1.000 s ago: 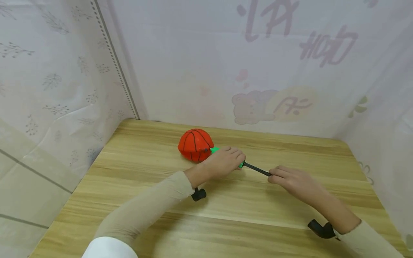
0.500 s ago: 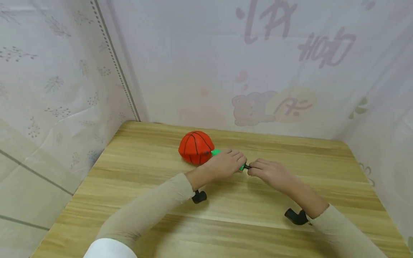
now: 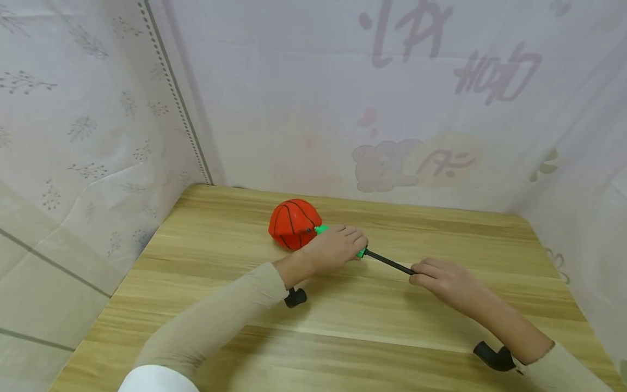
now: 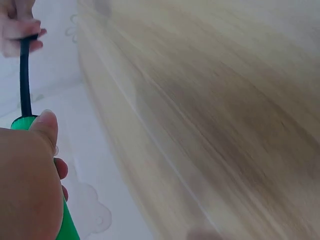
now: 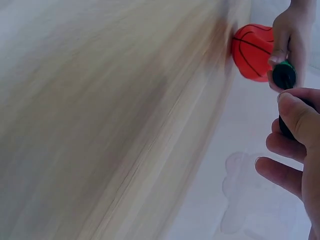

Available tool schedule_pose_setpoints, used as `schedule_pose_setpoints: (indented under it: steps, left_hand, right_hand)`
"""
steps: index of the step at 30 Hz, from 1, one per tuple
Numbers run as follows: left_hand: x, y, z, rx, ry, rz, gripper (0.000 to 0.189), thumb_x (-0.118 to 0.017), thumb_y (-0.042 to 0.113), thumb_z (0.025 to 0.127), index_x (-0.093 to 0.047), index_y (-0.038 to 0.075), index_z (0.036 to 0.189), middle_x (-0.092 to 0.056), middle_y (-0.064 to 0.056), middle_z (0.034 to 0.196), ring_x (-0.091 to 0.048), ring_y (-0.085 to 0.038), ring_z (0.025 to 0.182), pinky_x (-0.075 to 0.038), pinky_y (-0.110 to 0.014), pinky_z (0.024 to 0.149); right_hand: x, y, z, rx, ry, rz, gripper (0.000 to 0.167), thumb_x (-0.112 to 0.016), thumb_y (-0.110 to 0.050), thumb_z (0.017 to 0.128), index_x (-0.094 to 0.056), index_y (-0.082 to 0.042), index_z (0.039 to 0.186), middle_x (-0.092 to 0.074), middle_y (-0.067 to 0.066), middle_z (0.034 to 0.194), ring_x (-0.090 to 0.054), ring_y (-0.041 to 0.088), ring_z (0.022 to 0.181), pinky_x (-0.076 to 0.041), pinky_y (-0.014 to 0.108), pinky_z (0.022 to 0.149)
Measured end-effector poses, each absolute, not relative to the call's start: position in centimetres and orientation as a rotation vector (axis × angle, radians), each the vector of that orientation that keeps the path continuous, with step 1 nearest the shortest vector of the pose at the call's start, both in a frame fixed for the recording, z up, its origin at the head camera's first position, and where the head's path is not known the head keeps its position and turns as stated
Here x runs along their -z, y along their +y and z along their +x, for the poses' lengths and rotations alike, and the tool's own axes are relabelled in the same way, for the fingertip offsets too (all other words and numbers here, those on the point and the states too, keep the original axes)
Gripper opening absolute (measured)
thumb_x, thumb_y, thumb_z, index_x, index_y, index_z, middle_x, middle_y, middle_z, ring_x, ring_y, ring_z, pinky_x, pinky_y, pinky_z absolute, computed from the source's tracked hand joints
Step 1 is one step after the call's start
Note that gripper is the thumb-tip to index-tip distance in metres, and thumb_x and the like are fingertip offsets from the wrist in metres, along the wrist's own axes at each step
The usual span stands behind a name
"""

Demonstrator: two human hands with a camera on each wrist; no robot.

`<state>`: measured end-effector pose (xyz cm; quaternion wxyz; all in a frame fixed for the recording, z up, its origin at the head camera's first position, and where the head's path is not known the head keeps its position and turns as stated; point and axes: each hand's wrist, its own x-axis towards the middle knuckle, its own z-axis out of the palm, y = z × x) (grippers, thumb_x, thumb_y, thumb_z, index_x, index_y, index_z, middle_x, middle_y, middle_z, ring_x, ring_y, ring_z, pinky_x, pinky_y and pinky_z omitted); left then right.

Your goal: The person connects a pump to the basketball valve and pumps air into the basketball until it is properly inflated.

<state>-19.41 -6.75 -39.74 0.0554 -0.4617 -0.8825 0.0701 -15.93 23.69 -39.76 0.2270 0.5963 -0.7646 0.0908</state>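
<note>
A partly deflated red toy basketball (image 3: 293, 222) with black lines sits toward the back of the table, its surface dented. The green hand pump (image 3: 321, 229) meets the ball's right side. My left hand (image 3: 333, 250) grips the pump's green barrel, which shows below the thumb in the left wrist view. To the right, my right hand (image 3: 450, 280) holds the end of the pump's black rod (image 3: 390, 262), which is drawn well out of the barrel. In the right wrist view the thumb and index finger pinch the black handle (image 5: 285, 125); the other fingers are partly spread.
The wood-grain table (image 3: 343, 337) spreads under both arms. A pale printed curtain (image 3: 274, 109) hangs close behind it and along both sides. A black wrist mount (image 3: 296, 297) hangs under the left wrist, another black mount (image 3: 493, 356) under the right.
My right hand first pushed the rod in toward the barrel, then drew it back out to the right. My left hand shifted slightly left, and the ball's surface looks more dented.
</note>
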Motion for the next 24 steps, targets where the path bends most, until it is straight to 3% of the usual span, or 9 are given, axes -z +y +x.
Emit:
schedule_pose_setpoints:
  steps: [7,18,19,20,24]
  left_hand:
    - [39.7,-6.5,-19.5,-0.221,-2.644,-1.400,0.029,-0.050,0.037,0.107,-0.054,0.012,0.121,-0.058,0.004,0.113,-0.054,-0.012,0.108,-0.044,-0.025,0.093]
    - [39.8,-5.6,-19.5,-0.264,-2.656,-1.370,0.031,-0.051,0.039,0.106,-0.054,0.013,0.122,-0.059,0.003,0.115,-0.054,-0.012,0.109,-0.043,-0.025,0.093]
    - [39.9,-5.5,-19.5,-0.276,-2.648,-1.368,0.031,-0.051,0.040,0.106,-0.054,0.013,0.122,-0.059,0.003,0.115,-0.054,-0.012,0.109,-0.043,-0.025,0.093]
    - [39.9,-5.4,-19.4,-0.292,-2.643,-1.366,0.031,-0.050,0.040,0.107,-0.054,0.013,0.122,-0.059,0.004,0.116,-0.054,-0.012,0.110,-0.042,-0.025,0.093]
    - [39.9,-5.4,-19.3,-0.320,-2.644,-1.369,0.032,-0.049,0.040,0.107,-0.055,0.014,0.124,-0.059,0.004,0.120,-0.053,-0.012,0.113,-0.042,-0.025,0.095]
  right_hand:
    - [39.6,24.1,-15.8,-0.238,-2.149,1.631,0.046,-0.024,-0.018,0.113,-0.067,-0.010,0.098,-0.067,0.001,0.101,-0.064,0.015,0.089,-0.055,0.025,0.073]
    - [40.3,19.8,-18.4,-0.237,-2.164,1.669,0.051,-0.018,-0.020,0.113,-0.066,-0.009,0.099,-0.065,0.001,0.102,-0.061,0.013,0.088,-0.052,0.023,0.072]
    - [40.4,19.4,-18.6,-0.243,-2.153,1.667,0.050,-0.019,-0.020,0.113,-0.066,-0.010,0.098,-0.066,0.000,0.101,-0.061,0.013,0.088,-0.052,0.022,0.071]
    - [40.4,19.1,-18.7,-0.243,-2.148,1.665,0.041,-0.028,-0.017,0.113,-0.066,-0.010,0.098,-0.066,0.000,0.101,-0.061,0.013,0.088,-0.052,0.021,0.070]
    - [40.6,18.2,-19.1,-0.260,-2.121,1.663,0.037,-0.034,-0.015,0.112,-0.067,-0.011,0.096,-0.067,0.000,0.099,-0.062,0.012,0.085,-0.051,0.019,0.068]
